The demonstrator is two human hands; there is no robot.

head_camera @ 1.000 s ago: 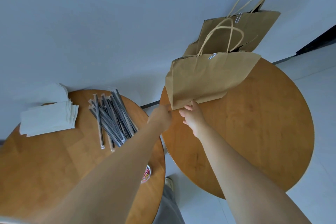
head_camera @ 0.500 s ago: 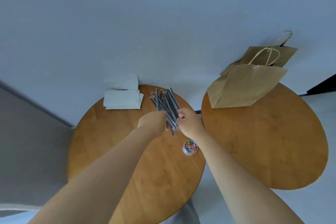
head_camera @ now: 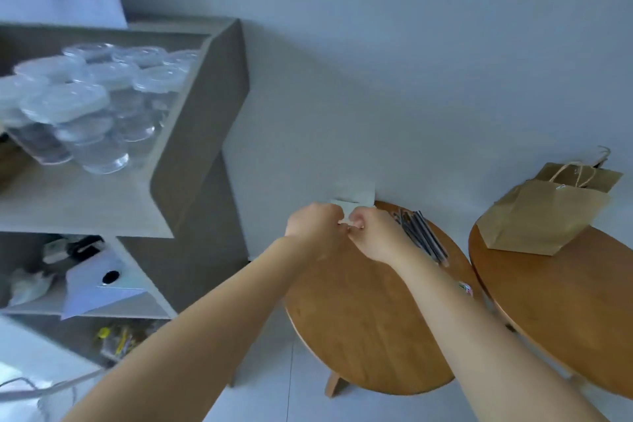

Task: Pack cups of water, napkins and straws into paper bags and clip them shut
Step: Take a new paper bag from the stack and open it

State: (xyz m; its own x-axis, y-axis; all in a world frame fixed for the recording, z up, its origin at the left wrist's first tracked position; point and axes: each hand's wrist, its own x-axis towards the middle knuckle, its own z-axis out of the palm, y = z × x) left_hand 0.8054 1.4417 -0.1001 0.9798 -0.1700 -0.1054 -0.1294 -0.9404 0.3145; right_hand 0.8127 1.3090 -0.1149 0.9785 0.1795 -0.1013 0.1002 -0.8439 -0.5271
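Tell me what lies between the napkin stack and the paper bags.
In the head view, the straws lie between the napkin stack and the paper bags, then the gap between the two tables.

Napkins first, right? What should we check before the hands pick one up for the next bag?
1. Napkins within reach: ok, the stack lies at the far edge of the left table, right under the hands.
2. Left hand and right hand on the stack: ok, both are curled at its near edge.
3. Only one napkin pinched: cannot tell, the fingers hide it.
4. Straws ready: ok, piled beside the napkins.
5. Cups ready: ok, lidded cups stand on the shelf.
6. Open bag waiting: not ok, both bags in view look clipped.
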